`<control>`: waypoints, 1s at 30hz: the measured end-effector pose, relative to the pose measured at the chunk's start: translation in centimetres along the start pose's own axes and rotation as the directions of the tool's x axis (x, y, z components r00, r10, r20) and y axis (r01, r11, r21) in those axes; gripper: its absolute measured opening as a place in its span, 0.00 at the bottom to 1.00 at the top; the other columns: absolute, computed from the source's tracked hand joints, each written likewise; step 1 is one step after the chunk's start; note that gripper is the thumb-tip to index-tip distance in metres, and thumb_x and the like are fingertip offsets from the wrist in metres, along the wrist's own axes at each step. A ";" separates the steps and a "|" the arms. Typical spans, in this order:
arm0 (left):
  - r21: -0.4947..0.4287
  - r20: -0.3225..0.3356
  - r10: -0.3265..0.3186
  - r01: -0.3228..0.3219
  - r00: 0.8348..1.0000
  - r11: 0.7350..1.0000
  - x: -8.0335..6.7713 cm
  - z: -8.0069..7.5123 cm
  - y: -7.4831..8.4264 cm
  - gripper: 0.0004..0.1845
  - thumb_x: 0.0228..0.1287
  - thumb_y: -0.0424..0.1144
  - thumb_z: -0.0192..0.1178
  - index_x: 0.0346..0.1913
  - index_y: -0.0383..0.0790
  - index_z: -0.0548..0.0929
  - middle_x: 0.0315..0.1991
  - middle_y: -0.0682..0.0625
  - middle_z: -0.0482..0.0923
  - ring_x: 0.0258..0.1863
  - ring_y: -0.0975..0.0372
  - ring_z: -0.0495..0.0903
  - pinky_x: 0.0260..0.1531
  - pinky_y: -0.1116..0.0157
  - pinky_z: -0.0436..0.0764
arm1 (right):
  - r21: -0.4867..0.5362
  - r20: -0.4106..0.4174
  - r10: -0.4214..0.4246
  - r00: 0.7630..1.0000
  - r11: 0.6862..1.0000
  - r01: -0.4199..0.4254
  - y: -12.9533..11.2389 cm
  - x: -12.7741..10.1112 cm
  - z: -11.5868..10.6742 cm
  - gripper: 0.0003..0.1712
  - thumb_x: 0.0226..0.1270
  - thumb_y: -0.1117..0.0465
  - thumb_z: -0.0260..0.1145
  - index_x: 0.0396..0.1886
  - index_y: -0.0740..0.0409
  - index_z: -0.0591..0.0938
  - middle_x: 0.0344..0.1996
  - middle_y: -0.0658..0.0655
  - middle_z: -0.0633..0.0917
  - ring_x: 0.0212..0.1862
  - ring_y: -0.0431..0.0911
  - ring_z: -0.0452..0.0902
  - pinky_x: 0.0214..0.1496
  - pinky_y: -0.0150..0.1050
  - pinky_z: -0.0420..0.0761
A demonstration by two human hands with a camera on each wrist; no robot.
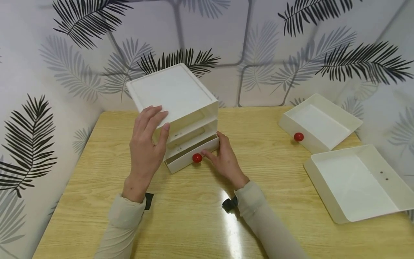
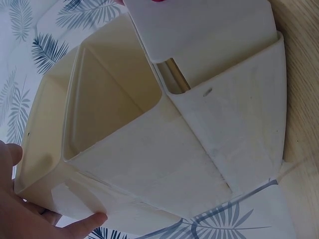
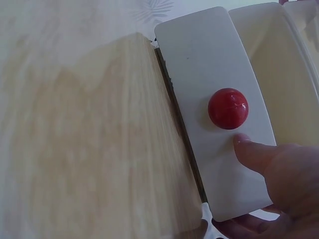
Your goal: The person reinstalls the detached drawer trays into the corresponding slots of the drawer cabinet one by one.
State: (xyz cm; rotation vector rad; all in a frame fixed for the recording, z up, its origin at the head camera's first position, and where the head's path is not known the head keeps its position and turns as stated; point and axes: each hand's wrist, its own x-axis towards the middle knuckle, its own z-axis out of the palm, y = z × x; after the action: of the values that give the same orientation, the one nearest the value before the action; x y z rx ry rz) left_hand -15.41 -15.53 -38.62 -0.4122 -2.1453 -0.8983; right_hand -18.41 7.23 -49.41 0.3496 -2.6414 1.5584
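A white cabinet [image 1: 171, 93] with three stacked compartments stands at the back left of the table, its front angled to the right. My left hand [image 1: 147, 138] holds its top left front corner, fingers over the top and thumb by the front edge. The upper two compartments show no drawers. A white drawer [image 1: 181, 162] with a red knob [image 1: 197, 158] sits partly in the lowest compartment, its front standing out. My right hand [image 1: 226, 158] grips this drawer's right end, thumb [image 3: 251, 152] on the front panel beside the knob. Its other fingers are partly hidden behind the panel.
At the right are two more white drawers. The farther drawer [image 1: 315, 147] has a red knob [image 1: 299, 137]; the nearer drawer [image 1: 326, 194] shows two small holes in one wall. Leaf-patterned wall covering [image 1: 265, 68] rises behind the wooden table [image 1: 181, 219].
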 end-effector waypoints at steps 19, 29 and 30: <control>-0.001 -0.009 0.000 0.000 1.000 1.000 0.1 0.1 0.2 0.16 0.77 0.41 0.60 0.60 0.39 0.85 0.66 0.45 0.81 0.74 0.52 0.72 0.76 0.56 0.69 | -0.027 -0.101 0.041 0.994 0.999 -0.044 -0.3 0.8 0.7 0.41 0.65 0.56 0.77 0.71 0.64 0.68 0.60 0.65 0.76 0.62 0.58 0.76 0.67 0.52 0.78; -0.001 -0.010 -0.008 0.008 1.000 1.000 0.0 0.2 0.3 0.16 0.77 0.42 0.59 0.60 0.39 0.85 0.66 0.45 0.81 0.74 0.53 0.72 0.76 0.56 0.70 | -0.039 -0.118 0.046 0.992 0.998 -0.051 -0.2 0.7 0.8 0.39 0.65 0.55 0.77 0.70 0.62 0.69 0.59 0.63 0.77 0.59 0.57 0.77 0.63 0.50 0.80; -0.001 -0.010 -0.010 0.010 1.000 1.000 0.0 0.2 0.3 0.16 0.77 0.42 0.59 0.60 0.39 0.85 0.66 0.45 0.81 0.74 0.53 0.72 0.76 0.56 0.70 | -0.041 -0.117 0.048 0.992 0.998 -0.053 -0.2 0.7 0.8 0.39 0.65 0.55 0.77 0.70 0.62 0.69 0.59 0.64 0.77 0.59 0.57 0.77 0.63 0.50 0.80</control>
State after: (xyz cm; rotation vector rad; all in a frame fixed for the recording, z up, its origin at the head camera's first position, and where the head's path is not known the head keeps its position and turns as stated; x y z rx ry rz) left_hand -15.35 -15.17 -38.55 -0.3975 -2.1394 -0.9056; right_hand -19.00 6.31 -49.53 0.1852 -2.6100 1.4832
